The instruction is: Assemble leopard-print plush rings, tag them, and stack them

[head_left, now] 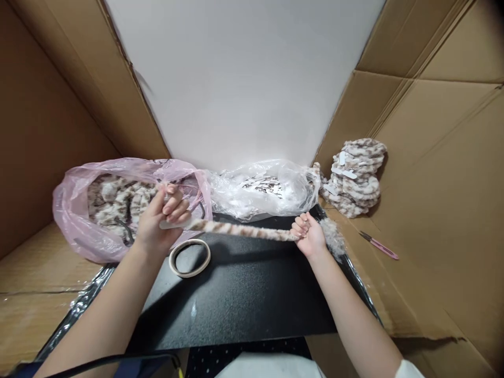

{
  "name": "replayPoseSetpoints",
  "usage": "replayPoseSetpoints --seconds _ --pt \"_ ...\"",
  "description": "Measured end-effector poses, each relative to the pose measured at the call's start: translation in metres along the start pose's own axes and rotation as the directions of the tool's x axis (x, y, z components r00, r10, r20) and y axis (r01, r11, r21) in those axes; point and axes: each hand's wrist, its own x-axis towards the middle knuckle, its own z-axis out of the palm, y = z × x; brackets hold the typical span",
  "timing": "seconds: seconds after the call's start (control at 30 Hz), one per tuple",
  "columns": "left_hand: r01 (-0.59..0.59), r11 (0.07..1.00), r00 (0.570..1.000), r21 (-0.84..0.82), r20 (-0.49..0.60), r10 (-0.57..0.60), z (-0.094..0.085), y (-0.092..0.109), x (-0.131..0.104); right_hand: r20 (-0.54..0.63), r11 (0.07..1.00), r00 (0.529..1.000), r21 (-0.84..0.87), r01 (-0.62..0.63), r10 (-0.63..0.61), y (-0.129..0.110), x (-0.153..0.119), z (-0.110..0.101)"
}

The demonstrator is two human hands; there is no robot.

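A fuzzy, brown-and-white mottled strip point(244, 231) stretches taut across the center of the frame, its ends gripped in the curled left hand point(163, 218) and right hand point(309, 234). Below sits a round tape roll point(207, 258); at left, a crinkled pink plastic bag point(71, 205) holds plush material point(114, 202).

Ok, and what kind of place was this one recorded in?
Probably a small craft or packing workstation: cardboard panels wall in a black work surface, with a tape roll on it and a pink bag of fluffy pieces alongside.
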Motion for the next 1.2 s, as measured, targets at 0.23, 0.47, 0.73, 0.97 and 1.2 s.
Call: replayPoseSetpoints --seconds 0.23,0.47,0.73,0.97,1.2 --pt "-0.029 0.999 0.999 0.042 -0.025 0.030 -0.020 0.017 -0.010 0.053 0.962 0.983 -0.221 -0.159 0.175 0.022 -0.013 0.007" --pt "0.167 0.952 0.980 0.257 0.061 -0.189 -0.029 -0.022 -0.015 0.118 0.654 0.990 -0.745 0.136 -0.072 0.031 -0.019 0.003" --pt "-0.100 0.655 0.941 0.749 0.285 -0.183 0.002 -0.069 -0.010 0.519 0.433 0.797 -0.670 0.603 -0.309 0.033 -0.033 0.055" --pt "-0.064 0.568 0.826 0.820 0.363 -0.431 -0.008 -0.086 -0.002 0.477 0.535 0.774 -0.559 0.633 -0.417 0.040 -0.019 0.070" --pt "-0.007 0.595 0.855 0.803 0.313 -0.413 -0.016 -0.096 -0.004 0.435 0.590 0.794 -0.532 0.607 -0.425 0.051 -0.017 0.063"
